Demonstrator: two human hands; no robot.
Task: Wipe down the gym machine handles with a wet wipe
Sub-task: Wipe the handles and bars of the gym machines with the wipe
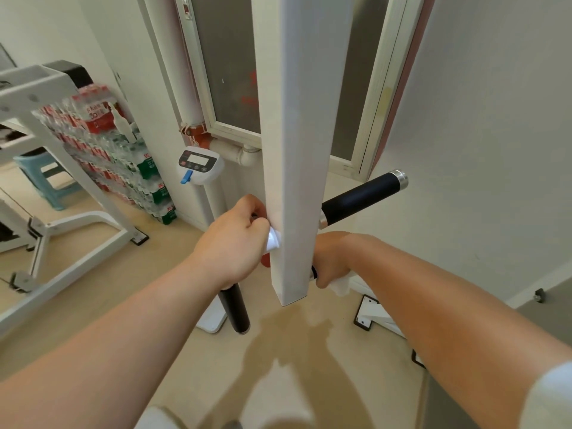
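A white square post [291,150] of the gym machine hangs in the middle of the view. Black handles stick out from it: one [362,198] up to the right with a silver end cap, one [236,309] down to the left. My left hand [233,243] is curled round the top of the lower-left handle, with a bit of white wipe [274,239] showing at its fingers against the post. My right hand [329,261] sits behind the post's right edge and grips a white wet wipe [340,284] on a handle that is mostly hidden.
Stacked packs of bottled water [102,150] stand against the left wall. A white machine frame [62,193] and a blue stool [46,178] are at the left. A white scale column with a display [199,164] stands behind my left hand. A window [235,72] is beyond the post.
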